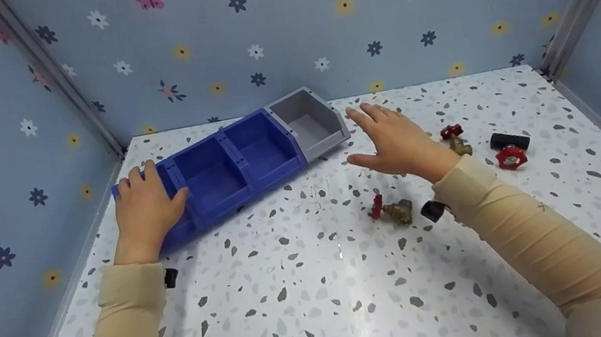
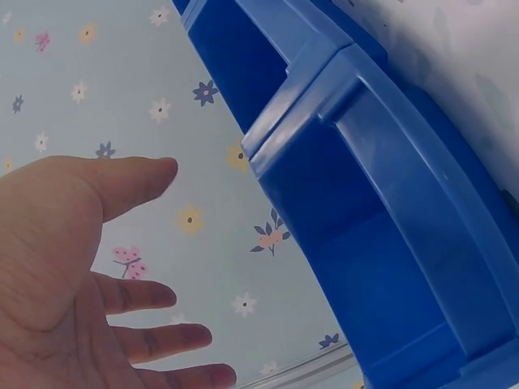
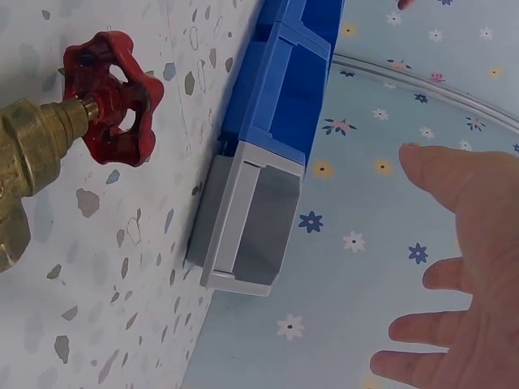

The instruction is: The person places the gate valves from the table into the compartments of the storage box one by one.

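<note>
A row of joined bins stands at an angle near the back wall: blue bins [image 1: 211, 177] and a grey bin [image 1: 327, 143] at the right end. Over the leftmost blue bin is my left hand [image 1: 145, 209], its fingers extended and thumb spread; the left wrist view shows that hand [image 2: 89, 275] with nothing in it, beside the blue bin [image 2: 422, 203]. My right hand [image 1: 396, 140] hovers just right of the grey bin, fingers spread and holding nothing. In the right wrist view, its palm [image 3: 486, 275] faces the grey bin [image 3: 231, 219].
A brass valve [image 1: 399, 213] with a red handwheel lies below my right hand. Further right lie another brass valve [image 1: 460, 146] with a red handwheel and a red handwheel [image 1: 511, 157] against a black cylinder [image 1: 510, 141]. Flowered walls [image 1: 277, 32] enclose the speckled table [image 1: 300, 315].
</note>
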Tool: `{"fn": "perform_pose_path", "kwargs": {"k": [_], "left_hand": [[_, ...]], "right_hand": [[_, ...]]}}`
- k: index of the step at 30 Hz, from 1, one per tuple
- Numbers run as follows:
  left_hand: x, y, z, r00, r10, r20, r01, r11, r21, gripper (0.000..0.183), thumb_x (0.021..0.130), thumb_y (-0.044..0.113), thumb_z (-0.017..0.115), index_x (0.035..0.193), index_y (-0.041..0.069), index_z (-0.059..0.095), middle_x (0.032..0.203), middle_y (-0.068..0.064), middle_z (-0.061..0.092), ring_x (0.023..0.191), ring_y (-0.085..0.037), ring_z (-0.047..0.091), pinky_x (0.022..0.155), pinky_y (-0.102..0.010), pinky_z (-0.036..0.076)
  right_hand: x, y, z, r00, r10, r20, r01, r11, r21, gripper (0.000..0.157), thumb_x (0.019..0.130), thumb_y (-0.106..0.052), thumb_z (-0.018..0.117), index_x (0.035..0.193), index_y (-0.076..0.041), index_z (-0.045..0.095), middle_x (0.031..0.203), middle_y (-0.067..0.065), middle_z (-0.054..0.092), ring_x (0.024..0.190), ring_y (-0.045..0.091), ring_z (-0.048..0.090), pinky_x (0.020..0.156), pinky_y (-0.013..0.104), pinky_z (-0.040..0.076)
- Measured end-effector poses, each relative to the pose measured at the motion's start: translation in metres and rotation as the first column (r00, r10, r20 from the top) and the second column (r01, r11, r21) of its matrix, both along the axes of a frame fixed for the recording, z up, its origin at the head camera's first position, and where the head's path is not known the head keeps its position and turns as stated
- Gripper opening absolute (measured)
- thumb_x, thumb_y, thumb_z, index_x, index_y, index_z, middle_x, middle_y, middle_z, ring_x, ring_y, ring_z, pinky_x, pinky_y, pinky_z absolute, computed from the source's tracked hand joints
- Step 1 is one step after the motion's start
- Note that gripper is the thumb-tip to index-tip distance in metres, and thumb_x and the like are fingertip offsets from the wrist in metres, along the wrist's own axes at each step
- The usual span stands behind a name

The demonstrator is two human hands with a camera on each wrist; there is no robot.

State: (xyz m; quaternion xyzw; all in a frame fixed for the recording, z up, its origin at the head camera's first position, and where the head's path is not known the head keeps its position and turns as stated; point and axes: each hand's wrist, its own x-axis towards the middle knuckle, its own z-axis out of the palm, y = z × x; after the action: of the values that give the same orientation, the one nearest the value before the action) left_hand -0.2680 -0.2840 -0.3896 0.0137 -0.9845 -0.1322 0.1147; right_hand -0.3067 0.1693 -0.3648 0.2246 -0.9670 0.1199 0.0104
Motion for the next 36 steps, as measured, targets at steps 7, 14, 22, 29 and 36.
{"fn": "perform_pose_path", "kwargs": {"k": [7, 14, 22, 29, 36], "left_hand": [[0.004, -0.009, -0.005, 0.997, 0.065, 0.038, -0.066, 0.998, 0.021, 0.086, 0.103, 0.035, 0.068, 0.158, -0.020, 0.032, 0.150, -0.050, 0.041, 0.136, -0.069, 0.043, 0.108, -0.077, 0.044], [0.005, -0.016, -0.006, 0.983, 0.144, 0.111, -0.150, 0.988, 0.045, 0.083, 0.105, 0.033, 0.065, 0.155, -0.023, 0.031, 0.149, -0.052, 0.040, 0.134, -0.070, 0.044, 0.103, -0.077, 0.048], [0.004, -0.022, -0.008, 0.971, 0.208, 0.121, -0.215, 0.975, 0.052, 0.079, 0.105, 0.033, 0.063, 0.149, -0.027, 0.037, 0.143, -0.052, 0.046, 0.128, -0.068, 0.051, 0.105, -0.075, 0.049], [0.003, -0.030, -0.010, 0.948, 0.245, 0.201, -0.259, 0.965, 0.047, 0.081, 0.106, 0.033, 0.061, 0.153, -0.026, 0.033, 0.147, -0.052, 0.043, 0.129, -0.067, 0.052, 0.103, -0.075, 0.050], [0.004, -0.037, -0.015, 0.942, 0.252, 0.220, -0.267, 0.963, 0.039, 0.077, 0.105, 0.035, 0.061, 0.149, -0.025, 0.039, 0.139, -0.049, 0.053, 0.123, -0.064, 0.058, 0.096, -0.073, 0.054]], "right_hand": [[-0.002, -0.007, 0.001, 0.999, 0.005, 0.043, -0.003, 0.999, -0.041, 0.097, 0.101, -0.054, 0.071, 0.175, -0.017, 0.020, 0.179, 0.023, 0.022, 0.163, 0.047, 0.027, 0.132, 0.064, 0.026], [-0.003, -0.015, 0.003, 0.997, 0.029, 0.066, -0.023, 0.995, -0.094, 0.097, 0.100, -0.051, 0.072, 0.175, -0.017, 0.022, 0.178, 0.023, 0.025, 0.162, 0.047, 0.031, 0.130, 0.064, 0.030], [-0.006, -0.023, 0.003, 0.994, 0.048, 0.095, -0.037, 0.992, -0.119, 0.097, 0.100, -0.051, 0.073, 0.175, -0.017, 0.021, 0.179, 0.021, 0.025, 0.162, 0.045, 0.030, 0.130, 0.064, 0.031], [-0.008, -0.028, 0.001, 0.992, 0.056, 0.114, -0.036, 0.984, -0.172, 0.097, 0.100, -0.051, 0.073, 0.175, -0.018, 0.021, 0.178, 0.019, 0.027, 0.161, 0.043, 0.033, 0.130, 0.061, 0.033], [-0.011, -0.032, 0.001, 0.991, 0.050, 0.126, -0.023, 0.979, -0.203, 0.099, 0.099, -0.050, 0.075, 0.175, -0.017, 0.021, 0.178, 0.018, 0.029, 0.161, 0.042, 0.035, 0.130, 0.060, 0.034]]}}
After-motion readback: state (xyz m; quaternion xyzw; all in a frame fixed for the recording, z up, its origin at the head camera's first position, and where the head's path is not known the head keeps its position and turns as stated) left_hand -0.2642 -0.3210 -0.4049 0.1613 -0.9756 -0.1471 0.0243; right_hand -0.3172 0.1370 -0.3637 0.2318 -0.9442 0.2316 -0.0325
